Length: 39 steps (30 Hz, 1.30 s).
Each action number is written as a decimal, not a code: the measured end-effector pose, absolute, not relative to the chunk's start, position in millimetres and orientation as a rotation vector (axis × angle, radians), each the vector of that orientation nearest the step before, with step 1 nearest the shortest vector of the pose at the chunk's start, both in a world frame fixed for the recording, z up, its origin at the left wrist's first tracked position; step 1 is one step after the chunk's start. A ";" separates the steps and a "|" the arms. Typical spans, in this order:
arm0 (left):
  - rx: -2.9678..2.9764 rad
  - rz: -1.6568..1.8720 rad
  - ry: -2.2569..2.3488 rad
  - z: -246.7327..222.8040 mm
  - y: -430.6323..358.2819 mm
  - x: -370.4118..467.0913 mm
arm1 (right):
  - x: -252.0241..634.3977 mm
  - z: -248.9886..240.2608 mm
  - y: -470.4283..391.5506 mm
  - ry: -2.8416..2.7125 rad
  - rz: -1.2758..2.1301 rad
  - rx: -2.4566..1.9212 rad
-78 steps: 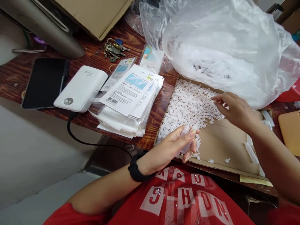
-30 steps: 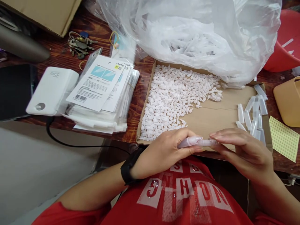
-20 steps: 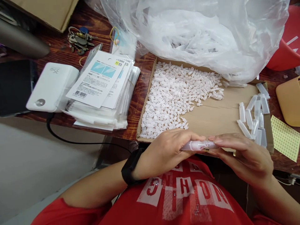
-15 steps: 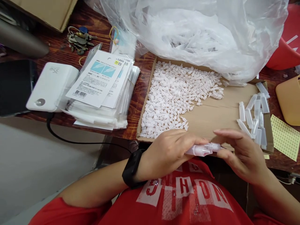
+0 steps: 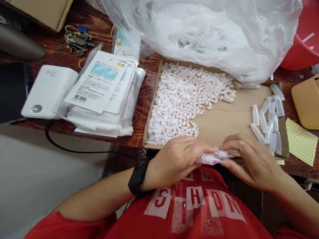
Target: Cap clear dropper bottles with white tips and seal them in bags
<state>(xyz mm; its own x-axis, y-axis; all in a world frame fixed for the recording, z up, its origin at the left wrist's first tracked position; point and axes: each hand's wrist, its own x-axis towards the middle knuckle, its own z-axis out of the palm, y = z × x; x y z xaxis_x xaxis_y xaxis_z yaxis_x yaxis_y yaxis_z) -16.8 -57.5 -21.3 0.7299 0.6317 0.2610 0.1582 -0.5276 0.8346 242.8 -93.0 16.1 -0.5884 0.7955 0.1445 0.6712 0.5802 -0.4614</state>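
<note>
Table: dark reddish wood-grain [image 5: 149, 71], running across the view beyond the person
Plastic bag: large, translucent [image 5: 224, 33], slumped over the far edge of the tray; pale pieces show through it
Cardboard tray: shallow [image 5: 221, 122], bare brown in the middle, loaded at both ends; its near edge lies just behind the hands
Packet stack: printed cards and clear sleeves [image 5: 97, 83], piled to the left of the tray; not touching it
Left hand: back up [image 5: 176, 159], dark wristband [image 5: 139, 176] behind it; fingers closed round two bottles, thumb along the top
Right hand: opposite [image 5: 256, 162], thumb and fingers bent either side of the bottles' nozzle ends; whether they press on them I cannot tell
Power bank: white [image 5: 50, 91], left of the packets, black cable at its near end
Sticker sheet: pale yellow with rows of small marks [image 5: 301, 142], just right of the tray
Keys: a bunch on a ring [image 5: 78, 39], beyond the power bank
Held bottles: two, slim and clear [image 5: 210, 159], side by side, lying nearly level, nozzles pointing right; bodies mostly hidden by the left hand
Loose bottles: a small heap [image 5: 271, 111] at the tray's right end
Tips: countless white pieces [image 5: 179, 103], spread over the tray's left side
</note>
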 end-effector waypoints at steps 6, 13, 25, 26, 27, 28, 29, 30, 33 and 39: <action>2.090 0.685 0.602 -25.0 -57.9 -16.9 | 240.4 15.4 -92.2 -2.484 0.551 -1.183; 2.056 0.682 0.606 -27.4 -54.8 -12.0 | 235.1 15.4 -85.7 -2.377 0.733 -1.228; 0.400 0.920 0.731 -5.9 -33.7 22.6 | 207.6 -26.9 -100.7 -1.377 0.793 -1.428; 0.381 0.958 0.749 -5.6 -33.5 24.4 | 198.5 -31.0 -103.9 -1.313 0.852 -1.399; 0.371 0.983 0.768 -5.4 -33.7 26.2 | 189.4 -34.1 -106.3 -1.266 0.903 -1.372; 0.372 0.995 0.784 -5.5 -34.2 28.0 | 180.6 -36.4 -107.8 -1.228 0.942 -1.342; 0.386 1.005 0.797 -5.8 -35.1 30.2 | 172.4 -38.3 -108.5 -1.194 0.974 -1.310; 0.409 1.020 0.809 -6.6 -36.5 32.8 | 164.9 -40.1 -108.4 -1.160 0.999 -1.277; 0.498 1.134 0.842 -11.0 -44.9 43.5 | 147.1 -46.1 -105.5 -1.050 1.048 -1.227; 0.824 1.233 0.854 -19.2 -52.0 35.3 | 140.3 -55.3 -97.7 -0.837 1.041 -1.224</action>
